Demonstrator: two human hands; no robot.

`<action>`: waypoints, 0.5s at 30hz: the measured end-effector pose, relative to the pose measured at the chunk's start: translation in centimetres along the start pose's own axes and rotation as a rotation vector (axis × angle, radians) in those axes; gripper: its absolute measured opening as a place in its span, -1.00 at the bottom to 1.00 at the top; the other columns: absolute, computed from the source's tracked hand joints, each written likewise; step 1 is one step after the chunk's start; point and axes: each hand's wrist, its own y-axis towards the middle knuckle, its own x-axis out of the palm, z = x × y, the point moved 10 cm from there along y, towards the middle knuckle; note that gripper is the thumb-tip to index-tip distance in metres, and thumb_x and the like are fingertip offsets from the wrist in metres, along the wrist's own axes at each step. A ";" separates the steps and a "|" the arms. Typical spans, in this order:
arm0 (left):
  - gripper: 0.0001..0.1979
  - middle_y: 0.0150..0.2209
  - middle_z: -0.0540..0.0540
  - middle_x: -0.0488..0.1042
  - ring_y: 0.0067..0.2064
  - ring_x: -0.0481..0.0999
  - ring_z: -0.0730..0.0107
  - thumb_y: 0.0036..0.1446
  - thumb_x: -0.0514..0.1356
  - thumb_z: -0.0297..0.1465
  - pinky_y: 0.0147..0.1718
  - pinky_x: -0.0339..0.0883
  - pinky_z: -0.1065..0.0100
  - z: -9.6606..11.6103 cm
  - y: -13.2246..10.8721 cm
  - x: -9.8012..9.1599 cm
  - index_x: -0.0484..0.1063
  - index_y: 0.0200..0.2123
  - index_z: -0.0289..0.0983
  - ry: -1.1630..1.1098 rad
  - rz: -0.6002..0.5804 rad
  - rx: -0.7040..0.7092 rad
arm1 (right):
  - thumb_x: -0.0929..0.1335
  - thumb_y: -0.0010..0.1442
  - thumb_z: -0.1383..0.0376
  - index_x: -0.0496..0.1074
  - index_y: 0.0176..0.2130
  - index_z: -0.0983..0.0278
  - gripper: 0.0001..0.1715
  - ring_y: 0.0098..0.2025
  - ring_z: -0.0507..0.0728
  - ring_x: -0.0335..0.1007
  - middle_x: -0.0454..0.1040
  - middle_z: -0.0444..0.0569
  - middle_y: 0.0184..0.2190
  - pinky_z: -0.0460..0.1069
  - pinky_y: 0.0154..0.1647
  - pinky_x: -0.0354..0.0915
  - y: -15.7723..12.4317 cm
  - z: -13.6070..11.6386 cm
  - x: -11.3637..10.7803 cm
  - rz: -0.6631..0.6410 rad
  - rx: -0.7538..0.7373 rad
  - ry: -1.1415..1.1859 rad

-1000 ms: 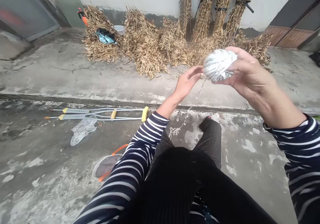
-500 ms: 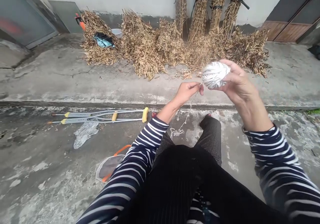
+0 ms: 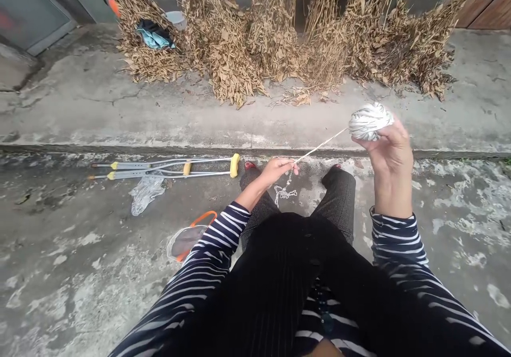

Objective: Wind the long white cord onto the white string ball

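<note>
My right hand (image 3: 389, 144) is wrapped round a ball of white cord (image 3: 369, 121), held up on the right above the step. A taut strand of cord (image 3: 321, 146) runs from the ball down and left to my left hand (image 3: 279, 169), whose fingers pinch it. Below the left hand the same cord hangs down to a loose tangle (image 3: 284, 192) on the ground between my legs.
A pair of crutches (image 3: 171, 172) lies on the ground at left, beside a clear plastic bag (image 3: 146, 193). An orange-trimmed mesh item (image 3: 186, 242) lies nearer. Dried plant bundles (image 3: 235, 54) lean along the wall on the raised concrete step (image 3: 199, 117).
My hands have moved apart: the left went down and left, the right shifted right with the ball. A length of cord now stretches between them. The view has tilted downward.
</note>
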 end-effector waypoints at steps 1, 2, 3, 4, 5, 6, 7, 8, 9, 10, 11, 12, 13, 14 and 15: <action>-0.70 -0.28 -0.14 0.66 -0.07 0.62 0.24 0.23 0.24 -0.21 0.15 0.35 0.24 -0.5 -0.2 -0.3 0.65 -0.43 -0.23 0.016 0.003 -0.006 | 0.51 -0.17 0.28 0.52 -0.08 0.07 -0.42 0.06 0.29 0.50 0.52 -0.08 0.02 0.30 -0.10 0.58 -0.2 -0.3 0.1 0.006 0.004 0.000; -0.70 -0.27 -0.15 0.66 -0.07 0.62 0.24 0.24 0.24 -0.20 0.15 0.35 0.25 -1.1 -0.4 -0.7 0.66 -0.42 -0.23 0.040 0.009 -0.015 | 0.52 -0.17 0.29 0.53 -0.10 0.07 -0.45 0.08 0.29 0.48 0.52 -0.07 0.03 0.29 -0.09 0.58 -0.5 -0.9 0.3 0.018 -0.005 0.005; -0.70 -0.26 -0.15 0.67 -0.08 0.62 0.24 0.24 0.24 -0.20 0.16 0.35 0.25 -1.8 -0.5 -1.1 0.66 -0.42 -0.23 0.069 0.015 -0.027 | 0.51 -0.16 0.31 0.53 -0.12 0.07 -0.48 0.09 0.28 0.47 0.52 -0.07 0.05 0.27 -0.05 0.58 -0.7 -1.7 0.4 0.031 -0.030 0.014; -0.69 -0.26 -0.15 0.67 -0.08 0.61 0.25 0.24 0.23 -0.20 0.16 0.34 0.25 -2.5 -0.5 -1.4 0.66 -0.42 -0.23 0.095 0.020 -0.042 | 0.50 -0.15 0.34 0.54 -0.15 0.07 -0.51 0.10 0.26 0.46 0.52 -0.06 0.06 0.24 -0.03 0.58 -0.8 -2.8 0.6 0.045 -0.073 0.028; -0.68 -0.26 -0.15 0.67 -0.09 0.61 0.25 0.25 0.23 -0.19 0.16 0.34 0.26 -3.1 -0.6 -1.8 0.66 -0.42 -0.24 0.113 0.027 -0.058 | 0.48 -0.15 0.38 0.56 -0.16 0.07 -0.52 0.08 0.23 0.47 0.52 -0.06 0.06 0.19 -0.02 0.58 -0.8 -4.1 0.7 0.057 -0.126 0.043; -0.67 -0.27 -0.14 0.66 -0.10 0.61 0.26 0.25 0.22 -0.19 0.15 0.34 0.26 -3.8 -0.6 -2.3 0.66 -0.43 -0.24 0.121 0.036 -0.073 | 0.47 -0.16 0.41 0.57 -0.17 0.07 -0.51 0.05 0.20 0.48 0.53 -0.06 0.05 0.15 -0.03 0.59 -0.8 -5.4 0.8 0.065 -0.175 0.054; -0.67 -0.27 -0.14 0.66 -0.11 0.61 0.26 0.25 0.22 -0.19 0.15 0.34 0.27 -4.4 -0.5 -2.7 0.65 -0.43 -0.24 0.121 0.048 -0.086 | 0.45 -0.18 0.43 0.58 -0.17 0.07 -0.48 0.00 0.18 0.49 0.54 -0.07 0.02 0.12 -0.05 0.59 -0.8 -6.4 1.0 0.070 -0.211 0.057; -0.68 -0.28 -0.14 0.66 -0.12 0.60 0.26 0.24 0.22 -0.20 0.15 0.34 0.27 -4.8 -0.4 -3.1 0.65 -0.43 -0.25 0.119 0.061 -0.096 | 0.44 -0.21 0.44 0.58 -0.17 0.08 -0.46 -0.05 0.16 0.50 0.54 -0.09 -0.02 0.10 -0.08 0.60 -0.6 -7.3 1.2 0.073 -0.226 0.052; -0.69 -0.28 -0.14 0.66 -0.12 0.60 0.27 0.23 0.22 -0.20 0.14 0.34 0.28 -5.2 -0.3 -3.4 0.65 -0.42 -0.25 0.120 0.075 -0.104 | 0.43 -0.23 0.44 0.58 -0.17 0.08 -0.45 -0.09 0.15 0.50 0.55 -0.11 -0.06 0.10 -0.11 0.61 -0.4 -8.0 1.5 0.071 -0.227 0.037; -0.70 -0.28 -0.13 0.66 -0.12 0.60 0.27 0.23 0.22 -0.21 0.14 0.34 0.29 -5.5 -0.1 -3.8 0.65 -0.42 -0.25 0.124 0.089 -0.109 | 0.42 -0.25 0.43 0.57 -0.17 0.08 -0.44 -0.11 0.15 0.51 0.56 -0.12 -0.08 0.11 -0.12 0.62 -0.2 -8.6 1.9 0.064 -0.226 0.016; -0.71 -0.27 -0.13 0.66 -0.13 0.60 0.28 0.23 0.23 -0.22 0.13 0.34 0.30 -5.6 0.1 -4.0 0.65 -0.42 -0.24 0.132 0.098 -0.112 | 0.42 -0.26 0.41 0.56 -0.17 0.09 -0.43 -0.10 0.16 0.52 0.56 -0.13 -0.09 0.13 -0.10 0.62 -0.1 -9.2 2.4 0.049 -0.230 -0.003; -0.71 -0.28 -0.13 0.66 -0.14 0.59 0.29 0.23 0.23 -0.23 0.12 0.34 0.31 -5.7 0.3 -4.3 0.65 -0.43 -0.24 0.141 0.101 -0.114 | 0.42 -0.26 0.40 0.55 -0.16 0.09 -0.43 -0.08 0.18 0.54 0.56 -0.12 -0.09 0.16 -0.06 0.62 0.0 -10.0 3.1 0.028 -0.249 -0.022; -0.71 -0.28 -0.13 0.66 -0.15 0.59 0.29 0.23 0.23 -0.23 0.11 0.34 0.32 -5.7 0.5 -4.5 0.64 -0.44 -0.24 0.149 0.105 -0.114 | 0.42 -0.25 0.38 0.54 -0.15 0.10 -0.43 -0.03 0.21 0.54 0.56 -0.11 -0.08 0.18 -0.01 0.61 0.1 -11.0 3.8 0.003 -0.279 -0.045; -0.70 -0.29 -0.13 0.66 -0.16 0.59 0.30 0.24 0.23 -0.23 0.10 0.35 0.33 -5.7 0.7 -4.6 0.64 -0.45 -0.24 0.155 0.105 -0.111 | 0.42 -0.24 0.37 0.53 -0.14 0.10 -0.43 0.05 0.25 0.53 0.56 -0.08 -0.04 0.19 0.03 0.60 0.1 -12.1 4.5 -0.018 -0.310 -0.071; -0.70 -0.29 -0.13 0.66 -0.17 0.58 0.30 0.24 0.22 -0.23 0.09 0.35 0.33 -5.5 0.9 -4.7 0.64 -0.45 -0.23 0.161 0.107 -0.102 | 0.43 -0.21 0.36 0.52 -0.12 0.09 -0.43 0.13 0.28 0.50 0.54 -0.08 0.02 0.20 0.08 0.59 0.2 -13.1 5.1 -0.031 -0.332 -0.092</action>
